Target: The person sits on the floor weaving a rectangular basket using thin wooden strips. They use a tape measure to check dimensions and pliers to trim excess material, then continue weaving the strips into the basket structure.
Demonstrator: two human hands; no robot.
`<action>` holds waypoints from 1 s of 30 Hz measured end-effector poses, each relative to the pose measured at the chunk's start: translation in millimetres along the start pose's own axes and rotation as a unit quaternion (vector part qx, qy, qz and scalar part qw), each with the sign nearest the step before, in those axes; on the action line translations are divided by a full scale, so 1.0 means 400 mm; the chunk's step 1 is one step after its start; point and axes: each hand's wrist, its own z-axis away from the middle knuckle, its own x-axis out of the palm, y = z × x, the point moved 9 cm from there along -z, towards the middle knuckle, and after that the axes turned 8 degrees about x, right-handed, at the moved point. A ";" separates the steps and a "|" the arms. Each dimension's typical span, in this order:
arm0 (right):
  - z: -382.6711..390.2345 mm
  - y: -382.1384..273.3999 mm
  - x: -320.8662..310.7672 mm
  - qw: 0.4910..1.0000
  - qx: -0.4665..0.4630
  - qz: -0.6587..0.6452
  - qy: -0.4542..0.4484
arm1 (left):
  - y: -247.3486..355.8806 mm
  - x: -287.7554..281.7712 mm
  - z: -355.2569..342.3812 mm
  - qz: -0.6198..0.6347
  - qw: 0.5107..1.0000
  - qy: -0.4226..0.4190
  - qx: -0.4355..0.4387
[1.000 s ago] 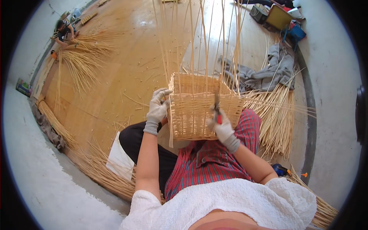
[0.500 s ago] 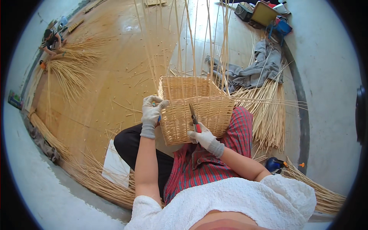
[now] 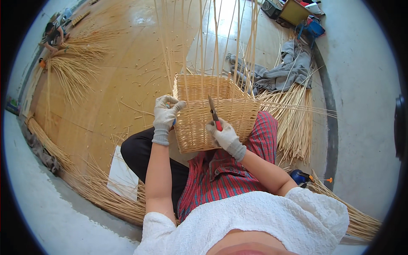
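Observation:
A woven rattan basket [image 3: 199,129] with long upright stakes sits on my lap. My left hand [image 3: 168,117], in a pale knit glove, grips its upper left corner, fingers curled over the rim; a small blue object behind them is mostly hidden. My right hand [image 3: 225,138], also gloved, is closed round red-handled pliers or cutters [image 3: 214,114] in front of the basket's near wall, their dark tip pointing up near the woven rim. Several loose strands stick out sideways from the basket's right corner.
Cane bundles [image 3: 299,131] lie right, left and behind me, with a grey cloth [image 3: 284,72] at upper right. A blue-and-orange tool [image 3: 299,177] lies by my right elbow. Another person [image 3: 53,34] crouches over cane at the far left. Bags and boxes [image 3: 289,17] stand against the right wall.
The pliers in my right hand have moved left along the basket's front toward its middle. The view has shifted slightly. My left hand stays at the same corner.

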 end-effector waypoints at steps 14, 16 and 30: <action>-0.079 -0.394 0.110 0.769 -0.238 0.533 0.261 | 0.039 0.002 0.014 0.149 0.987 0.017 0.063; -0.096 -0.371 0.111 0.733 -0.251 0.567 0.281 | 0.060 0.010 0.017 0.124 0.990 0.011 0.069; 0.185 -0.061 -0.440 0.846 -0.387 0.210 0.300 | 0.226 0.032 0.173 -0.196 0.937 0.093 0.272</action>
